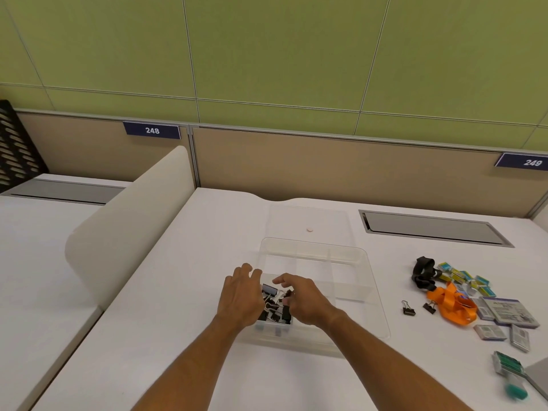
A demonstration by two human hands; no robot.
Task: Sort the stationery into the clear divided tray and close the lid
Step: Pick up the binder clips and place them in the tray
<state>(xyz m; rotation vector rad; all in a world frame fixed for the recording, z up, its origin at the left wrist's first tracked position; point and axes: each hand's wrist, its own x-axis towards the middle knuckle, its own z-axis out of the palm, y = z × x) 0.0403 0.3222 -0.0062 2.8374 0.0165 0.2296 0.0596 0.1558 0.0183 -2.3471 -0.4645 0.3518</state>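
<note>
tray (367,274), clear and divided, set on white desk (178,292), lid off; clear lid (326,221) lying flat just behind it. black binder clips (274,305) heaped in near-left compartment; other compartments seen through the plastic hold nothing discernible. left hand (240,298) over the tray's left wall, fingers loosely spread and reaching in beside the clips; grip on any clip cannot be told. right hand (302,301) over the same compartment, fingers curled downward onto the heap, forefinger raised; whether pinching a clip cannot be told. to the right of the tray, well apart: two loose binder clips (408,307), orange lanyard (455,304), black strap (424,272), small coloured boxes (465,280), flat staple boxes (504,315), green-and-clear item (508,369) near the desk edge, blurred.
</note>
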